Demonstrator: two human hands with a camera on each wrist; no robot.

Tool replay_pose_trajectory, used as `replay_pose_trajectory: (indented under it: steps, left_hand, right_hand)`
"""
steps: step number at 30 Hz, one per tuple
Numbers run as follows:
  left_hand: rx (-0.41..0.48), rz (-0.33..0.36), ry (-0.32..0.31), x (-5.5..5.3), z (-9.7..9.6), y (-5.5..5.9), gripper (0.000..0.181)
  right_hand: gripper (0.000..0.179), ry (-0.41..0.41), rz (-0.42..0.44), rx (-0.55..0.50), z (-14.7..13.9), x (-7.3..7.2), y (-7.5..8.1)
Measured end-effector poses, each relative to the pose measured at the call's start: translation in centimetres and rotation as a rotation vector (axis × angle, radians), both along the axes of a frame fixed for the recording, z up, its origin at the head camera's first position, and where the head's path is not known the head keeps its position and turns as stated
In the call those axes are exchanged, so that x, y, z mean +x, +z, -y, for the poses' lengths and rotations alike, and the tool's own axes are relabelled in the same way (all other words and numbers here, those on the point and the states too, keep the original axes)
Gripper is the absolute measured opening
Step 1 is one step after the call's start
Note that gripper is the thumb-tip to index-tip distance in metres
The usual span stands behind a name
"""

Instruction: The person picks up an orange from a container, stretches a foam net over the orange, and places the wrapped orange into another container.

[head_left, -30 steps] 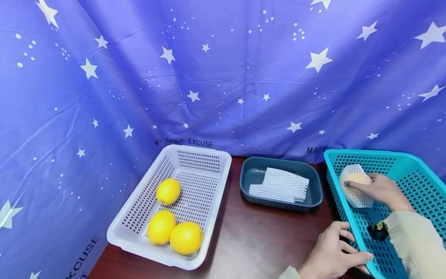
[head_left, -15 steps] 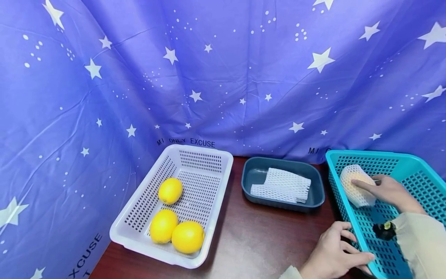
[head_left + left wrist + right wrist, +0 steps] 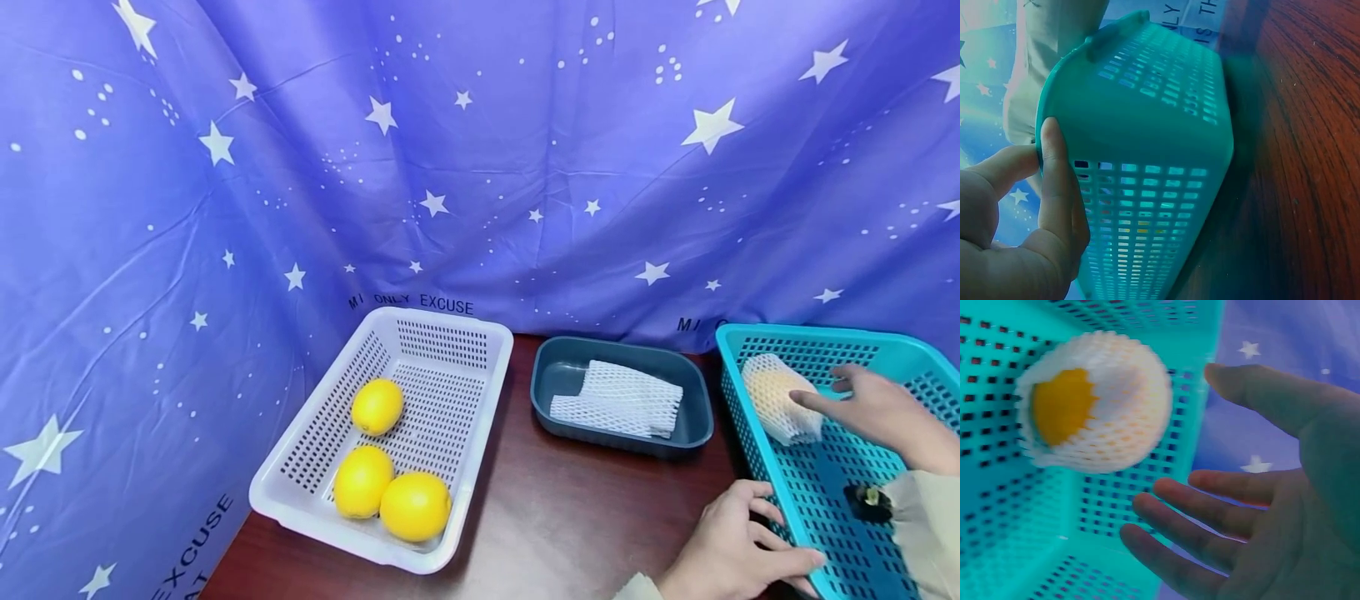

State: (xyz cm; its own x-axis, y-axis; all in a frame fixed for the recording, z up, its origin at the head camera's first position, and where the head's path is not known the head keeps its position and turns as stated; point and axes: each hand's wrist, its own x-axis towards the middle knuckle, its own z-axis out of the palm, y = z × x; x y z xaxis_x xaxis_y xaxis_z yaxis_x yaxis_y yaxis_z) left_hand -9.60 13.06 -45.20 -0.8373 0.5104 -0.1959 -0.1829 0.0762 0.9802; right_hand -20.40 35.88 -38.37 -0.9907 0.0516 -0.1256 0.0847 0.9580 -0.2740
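Observation:
In the head view, an orange (image 3: 780, 400) in a white foam net sleeve lies in the teal basket (image 3: 817, 332) at the right. My right hand (image 3: 881, 408) is beside it with fingers apart, holding nothing. The right wrist view shows a gap between those fingers and the netted orange (image 3: 1094, 403), whose bare peel shows at one end of the net. My left hand (image 3: 738, 542) grips the basket's near left rim. Seen from the left wrist, the thumb is on the inner side and the fingers lie along the outer wall (image 3: 1147, 134).
A white basket (image 3: 480, 433) with three bare oranges (image 3: 416, 506) stands at the left. Between the baskets sits a dark blue tray (image 3: 562, 354) holding white foam nets (image 3: 630, 396). A small black object (image 3: 868, 502) shows by the right cuff. A starry blue curtain hangs behind.
My right hand has let go of the netted orange and drawn away to the right, its fingers spreading. The left hand keeps its grip on the rim. The head view has turned slightly left.

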Motion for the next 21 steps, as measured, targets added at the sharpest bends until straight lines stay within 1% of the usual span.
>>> replay_pose_trajectory:
  steps: [2,5,7,11,13,18,20,21]
  left_hand:
    - [-0.010,-0.004,0.008,0.1,-0.1,0.0,0.044]
    - [-0.007,0.017,0.020,0.1,-0.1,0.0,0.044]
    - [-0.002,0.020,0.027,0.1,-0.1,0.0,0.045]
    - [0.013,0.043,0.028,0.1,-0.1,0.0,0.043]
    - [0.026,0.062,0.023,0.1,-0.1,0.0,0.043]
    - [0.013,0.037,0.028,0.1,-0.2,0.0,0.043]
    - [0.028,0.051,0.029,0.1,-0.2,0.1,0.044]
    - [0.044,0.070,0.028,0.1,-0.2,0.1,0.044]
  right_hand:
    - [0.098,0.002,-0.038,0.007,0.4,0.3,0.5]
    - [0.100,0.006,-0.104,0.010,1.6,1.0,1.4]
    - [0.098,0.016,-0.151,0.005,2.5,1.6,2.0]
    - [0.094,0.022,-0.206,-0.003,4.1,2.8,2.9]
    - [0.093,0.024,-0.209,-0.015,4.5,3.3,3.0]
    - [0.088,0.029,-0.212,-0.044,5.3,3.8,2.6]
    - [0.087,0.026,-0.219,-0.053,5.5,4.0,2.4]
    - [0.087,0.022,-0.220,-0.057,5.6,4.1,2.3]
